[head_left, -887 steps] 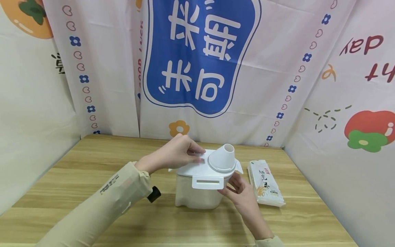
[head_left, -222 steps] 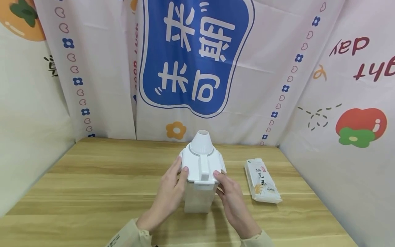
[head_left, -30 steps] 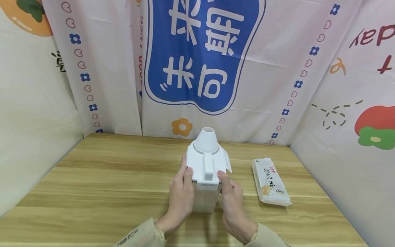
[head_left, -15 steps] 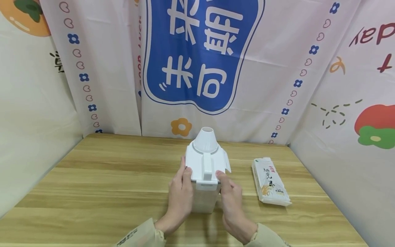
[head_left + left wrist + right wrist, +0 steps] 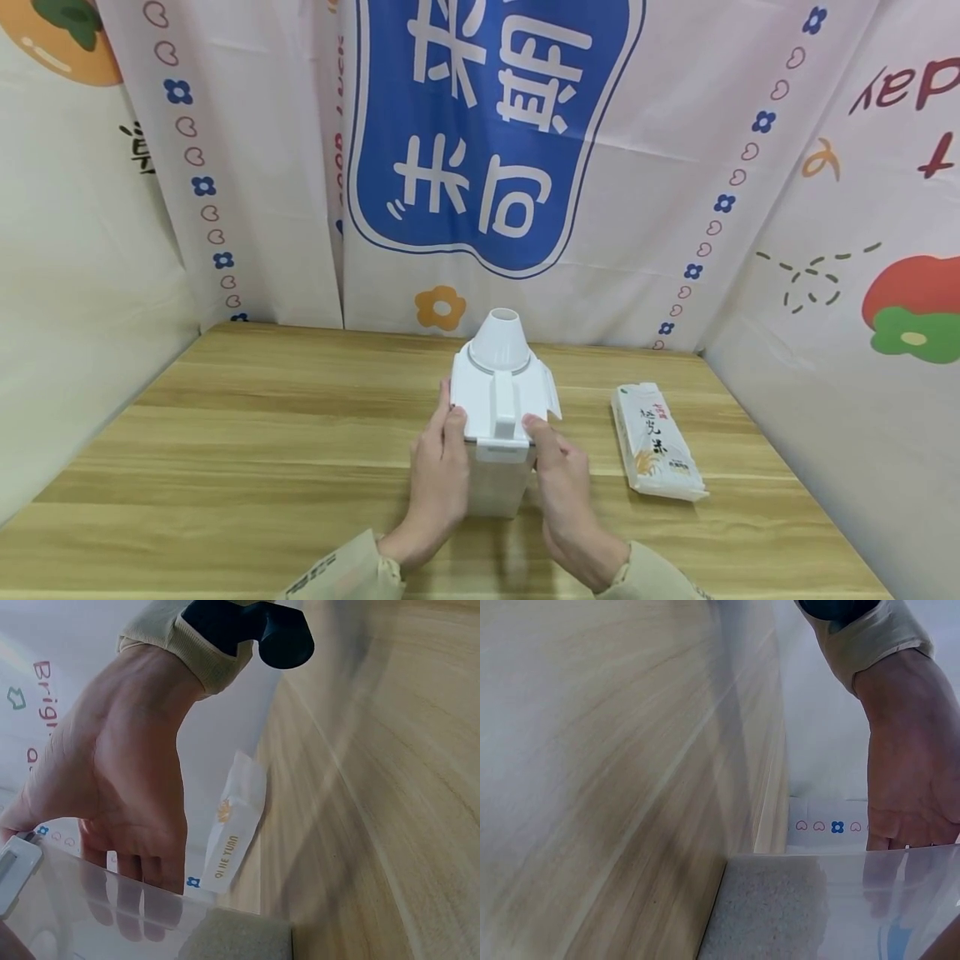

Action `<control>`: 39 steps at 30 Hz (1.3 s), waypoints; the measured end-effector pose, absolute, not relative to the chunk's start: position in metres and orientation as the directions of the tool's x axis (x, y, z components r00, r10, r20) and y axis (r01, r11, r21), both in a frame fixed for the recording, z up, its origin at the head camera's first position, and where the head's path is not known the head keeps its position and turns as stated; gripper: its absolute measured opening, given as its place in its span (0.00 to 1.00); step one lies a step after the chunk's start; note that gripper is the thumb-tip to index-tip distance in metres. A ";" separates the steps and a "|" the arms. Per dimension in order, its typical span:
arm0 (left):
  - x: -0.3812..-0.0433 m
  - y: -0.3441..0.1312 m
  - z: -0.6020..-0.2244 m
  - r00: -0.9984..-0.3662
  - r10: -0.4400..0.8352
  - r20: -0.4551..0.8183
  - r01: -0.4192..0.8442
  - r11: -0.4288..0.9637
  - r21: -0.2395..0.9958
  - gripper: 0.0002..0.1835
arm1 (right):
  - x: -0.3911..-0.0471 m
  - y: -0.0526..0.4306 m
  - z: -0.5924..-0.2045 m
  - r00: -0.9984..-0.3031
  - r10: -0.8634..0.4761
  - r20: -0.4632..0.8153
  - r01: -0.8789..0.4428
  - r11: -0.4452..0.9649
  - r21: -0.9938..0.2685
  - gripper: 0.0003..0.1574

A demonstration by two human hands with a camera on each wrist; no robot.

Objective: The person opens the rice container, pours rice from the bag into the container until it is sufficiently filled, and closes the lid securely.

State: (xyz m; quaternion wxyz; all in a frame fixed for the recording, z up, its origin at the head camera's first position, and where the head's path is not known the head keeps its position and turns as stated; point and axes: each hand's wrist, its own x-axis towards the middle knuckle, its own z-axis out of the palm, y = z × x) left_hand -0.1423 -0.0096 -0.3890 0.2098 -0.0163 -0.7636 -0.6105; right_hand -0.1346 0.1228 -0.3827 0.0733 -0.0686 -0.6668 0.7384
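A clear rice container (image 5: 497, 493) stands on the table with a white lid (image 5: 471, 392) on top. A white cone-shaped spout (image 5: 499, 343) rises from the lid's far end, and a ridge-like handle (image 5: 505, 404) runs toward me. The front latch (image 5: 502, 452) hangs at the near edge; a side flap (image 5: 554, 393) sticks out on the right. My left hand (image 5: 438, 479) grips the left side, thumb on the lid's edge, fingers along the wall. My right hand (image 5: 564, 487) holds the right side likewise. Rice (image 5: 765, 907) lies in the container's bottom.
A white rice bag (image 5: 657, 442) lies on the wooden table (image 5: 262, 450) to the right of the container. Printed cloth (image 5: 660, 125) hangs at the back and on both sides of the table.
Earlier the container stood sideways, my left hand on the lid's top. Since then it has turned end-on and both hands have come to its sides. In the last second nothing visibly moves.
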 end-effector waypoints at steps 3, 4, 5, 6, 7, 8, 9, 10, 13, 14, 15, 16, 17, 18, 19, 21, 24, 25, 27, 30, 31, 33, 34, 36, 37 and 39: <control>-0.142 -0.010 -0.389 -0.918 -0.228 0.323 0.270 0.235 0.934 0.27 | -0.134 0.122 -0.382 -0.981 0.196 0.000 -0.019 -0.095 -0.995 0.26; -0.142 -0.010 -0.389 -0.921 -0.226 0.317 0.268 0.224 0.937 0.27 | -0.134 0.122 -0.382 -0.981 0.196 0.001 -0.019 -0.094 -0.995 0.26; -0.142 -0.010 -0.389 -0.924 -0.222 0.310 0.265 0.212 0.941 0.27 | -0.134 0.121 -0.382 -0.981 0.196 0.001 -0.020 -0.095 -0.995 0.26; -0.141 -0.010 -0.389 -0.927 -0.219 0.304 0.262 0.201 0.944 0.27 | -0.134 0.121 -0.382 -0.980 0.197 0.001 -0.020 -0.094 -0.995 0.26; -0.141 -0.010 -0.389 -0.930 -0.217 0.298 0.259 0.190 0.947 0.27 | -0.134 0.121 -0.382 -0.981 0.196 0.002 -0.022 -0.096 -0.995 0.26; -0.141 -0.010 -0.389 -0.931 -0.216 0.295 0.258 0.181 0.949 0.27 | -0.134 0.120 -0.382 -0.981 0.195 0.003 -0.022 -0.097 -0.995 0.26; -0.141 -0.010 -0.389 -0.932 -0.216 0.291 0.256 0.175 0.951 0.28 | -0.134 0.120 -0.382 -0.981 0.196 0.004 -0.023 -0.096 -0.995 0.25; -0.141 -0.010 -0.389 -0.933 -0.214 0.288 0.254 0.171 0.952 0.28 | -0.134 0.120 -0.382 -0.981 0.196 0.004 -0.024 -0.097 -0.995 0.25; -0.141 -0.009 -0.388 -0.934 -0.212 0.287 0.255 0.164 0.953 0.27 | -0.133 0.120 -0.383 -0.979 0.205 0.006 -0.025 -0.090 -0.996 0.25; -0.140 -0.009 -0.388 -0.933 -0.211 0.291 0.260 0.164 0.952 0.27 | -0.133 0.121 -0.383 -0.978 0.209 0.006 -0.024 -0.086 -0.996 0.25; -0.140 -0.008 -0.388 -0.933 -0.209 0.291 0.261 0.160 0.952 0.27 | -0.133 0.121 -0.383 -0.977 0.211 0.006 -0.024 -0.084 -0.996 0.25; -0.139 -0.008 -0.388 -0.933 -0.207 0.293 0.264 0.156 0.952 0.27 | -0.133 0.121 -0.383 -0.977 0.213 0.006 -0.025 -0.082 -0.996 0.25; -0.139 -0.008 -0.388 -0.934 -0.206 0.293 0.264 0.153 0.952 0.27 | -0.133 0.121 -0.383 -0.977 0.213 0.008 -0.026 -0.082 -0.996 0.25; -0.138 -0.008 -0.388 -0.934 -0.206 0.292 0.265 0.148 0.953 0.27 | -0.133 0.122 -0.383 -0.978 0.210 0.011 -0.029 -0.083 -0.996 0.25; -0.138 -0.008 -0.388 -0.934 -0.206 0.291 0.265 0.145 0.953 0.27 | -0.133 0.122 -0.383 -0.978 0.207 0.015 -0.033 -0.085 -0.996 0.25; -0.138 -0.008 -0.387 -0.937 -0.201 0.284 0.261 0.135 0.956 0.27 | -0.134 0.123 -0.383 -0.980 0.200 0.025 -0.044 -0.090 -0.995 0.25; -0.139 -0.008 -0.386 -0.941 -0.190 0.279 0.258 0.129 0.957 0.28 | -0.135 0.124 -0.383 -0.981 0.190 0.034 -0.053 -0.094 -0.994 0.25; -0.139 -0.008 -0.385 -0.942 -0.187 0.278 0.258 0.127 0.958 0.28 | -0.135 0.124 -0.383 -0.981 0.189 0.033 -0.052 -0.094 -0.994 0.25; -0.139 -0.008 -0.385 -0.944 -0.183 0.275 0.255 0.125 0.959 0.28 | -0.135 0.125 -0.384 -0.982 0.187 0.025 -0.043 -0.093 -0.995 0.24; -0.138 -0.008 -0.387 -0.945 -0.184 0.272 0.253 0.122 0.960 0.28 | -0.134 0.125 -0.385 -0.983 0.186 0.006 -0.024 -0.095 -0.995 0.24; -0.137 -0.008 -0.387 -0.945 -0.184 0.272 0.253 0.119 0.960 0.28 | -0.134 0.125 -0.386 -0.983 0.184 0.002 -0.020 -0.096 -0.995 0.24; -0.137 -0.008 -0.388 -0.945 -0.185 0.269 0.251 0.118 0.961 0.28 | -0.133 0.125 -0.386 -0.984 0.180 0.003 -0.021 -0.101 -0.995 0.24; -0.136 -0.008 -0.388 -0.944 -0.184 0.274 0.255 0.119 0.960 0.28 | -0.134 0.125 -0.387 -0.984 0.180 0.006 -0.025 -0.105 -0.994 0.24; -0.137 -0.008 -0.387 -0.947 -0.178 0.266 0.249 0.116 0.962 0.28 | -0.134 0.126 -0.386 -0.984 0.175 0.018 -0.038 -0.115 -0.993 0.24; -0.137 -0.009 -0.386 -0.950 -0.172 0.262 0.244 0.116 0.963 0.28 | -0.134 0.126 -0.386 -0.985 0.172 0.022 -0.043 -0.119 -0.992 0.23; -0.137 -0.010 -0.384 -0.956 -0.154 0.251 0.235 0.116 0.965 0.28 | -0.136 0.127 -0.385 -0.986 0.166 0.028 -0.049 -0.126 -0.991 0.23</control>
